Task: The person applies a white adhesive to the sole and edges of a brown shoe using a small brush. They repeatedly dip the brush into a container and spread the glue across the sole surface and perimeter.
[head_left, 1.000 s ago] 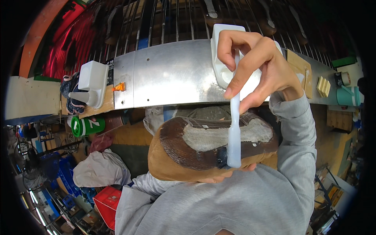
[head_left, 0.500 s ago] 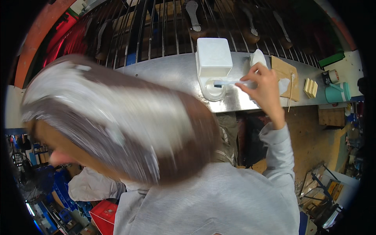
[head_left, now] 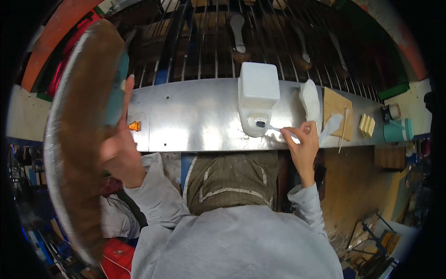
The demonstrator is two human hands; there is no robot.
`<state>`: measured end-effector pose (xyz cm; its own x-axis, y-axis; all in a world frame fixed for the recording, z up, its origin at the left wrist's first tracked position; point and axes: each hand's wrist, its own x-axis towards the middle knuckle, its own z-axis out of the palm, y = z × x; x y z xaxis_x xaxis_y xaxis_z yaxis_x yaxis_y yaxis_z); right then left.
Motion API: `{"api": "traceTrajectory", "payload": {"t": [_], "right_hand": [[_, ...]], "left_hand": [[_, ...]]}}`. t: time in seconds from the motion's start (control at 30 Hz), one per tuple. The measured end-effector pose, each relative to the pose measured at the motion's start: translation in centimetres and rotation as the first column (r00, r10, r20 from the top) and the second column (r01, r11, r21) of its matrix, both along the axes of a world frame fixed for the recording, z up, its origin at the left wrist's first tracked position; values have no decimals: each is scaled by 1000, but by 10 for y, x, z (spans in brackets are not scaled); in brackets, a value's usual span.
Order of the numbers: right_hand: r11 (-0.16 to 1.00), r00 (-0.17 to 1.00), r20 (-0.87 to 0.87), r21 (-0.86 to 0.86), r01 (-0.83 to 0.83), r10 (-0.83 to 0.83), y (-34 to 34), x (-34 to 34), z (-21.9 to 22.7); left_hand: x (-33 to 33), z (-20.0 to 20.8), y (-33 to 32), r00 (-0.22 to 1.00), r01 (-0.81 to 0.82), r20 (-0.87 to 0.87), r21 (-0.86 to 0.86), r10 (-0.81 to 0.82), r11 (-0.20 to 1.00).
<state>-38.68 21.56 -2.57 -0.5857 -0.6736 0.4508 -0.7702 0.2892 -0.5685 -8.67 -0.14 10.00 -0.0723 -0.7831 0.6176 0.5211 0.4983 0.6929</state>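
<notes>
On the left, my left hand grips a large brown shoe from its inner side, the fingers by a teal last set in it. The shoe stands on edge, close to the camera and blurred; a whitish rim shows along its outer side. With a pinch of thumb and fingers, my right hand holds the pale handle of a toothbrush. Its dark bristle head lies over the round cup at the foot of a white dispenser. How deep the bristles sit, I cannot tell.
The dispenser stands on a metal bench. Right of it lie a white elongated piece, cardboard, a thin stick, yellowish blocks and a teal container. Behind, a barred rack holds several shoes. A red crate sits lower left.
The shoe has swung left and turned on edge, hiding its white-smeared underside and baring my left hand. My view has shifted; the toothbrush stays at the cup in my right hand.
</notes>
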Motion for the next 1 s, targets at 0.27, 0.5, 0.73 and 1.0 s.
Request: {"api": "traceTrajectory", "payload": {"t": [0.27, 0.5, 0.73, 1.0], "right_hand": [[899, 877, 340, -391, -196, 339, -22, 26, 87], [753, 872, -68, -474, -456, 485, -42, 56, 150], [729, 897, -191, -528, -437, 399, -70, 61, 170], [710, 913, -184, -579, -400, 364, -77, 57, 188]], "left_hand": [[-49, -32, 22, 968, -192, -160, 17, 192, 981], [-57, -41, 29, 977, -195, 40, -240, 210, 951], [-51, -47, 51, 974, -67, 181, -350, 137, 934], [-57, -14, 57, 957, 32, 254, -578, 143, 815]]}}
